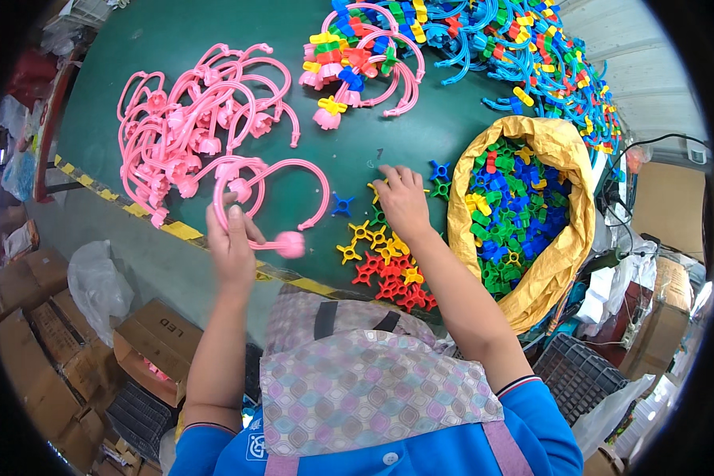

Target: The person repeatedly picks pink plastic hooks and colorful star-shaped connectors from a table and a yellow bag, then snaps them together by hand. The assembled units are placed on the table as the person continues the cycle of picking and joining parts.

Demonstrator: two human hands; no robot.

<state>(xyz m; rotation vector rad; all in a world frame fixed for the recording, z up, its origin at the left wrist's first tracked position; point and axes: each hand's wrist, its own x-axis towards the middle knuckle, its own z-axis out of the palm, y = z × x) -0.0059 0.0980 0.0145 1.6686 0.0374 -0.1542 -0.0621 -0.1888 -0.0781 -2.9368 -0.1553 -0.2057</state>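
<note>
— Where are the hands?

— Well apart. The left hand (pixel 232 242) sits at centre left of the frame, fingers closed around a pink curved hoop (pixel 282 202) with a round pink knob at its end. The hoop arcs up and to the right over the green counter (pixel 420 135).

— And the other?

— The right hand (pixel 402 198) is just right of centre, palm down, fingers spread onto a scatter of small star-shaped connectors (pixel 385 266) in yellow, red, blue and green. I cannot tell whether it pinches one.

— What lies around them?

— In the upper left, a tangled heap of pink hoops (pixel 186 131), just beside the held one. At the top centre, pink hoops already strung with coloured pieces (pixel 357 55). Along the upper right, a long pile of blue hoops (pixel 531 63) with the same coloured pieces. At right of centre, a yellow sack (pixel 567 159) rolled open, full of blue, green, yellow and red connectors, just beside the right forearm.

— Below the counter?

— Cardboard boxes (pixel 47 317) at lower left, a dark crate (pixel 579 373) at lower right.
</note>
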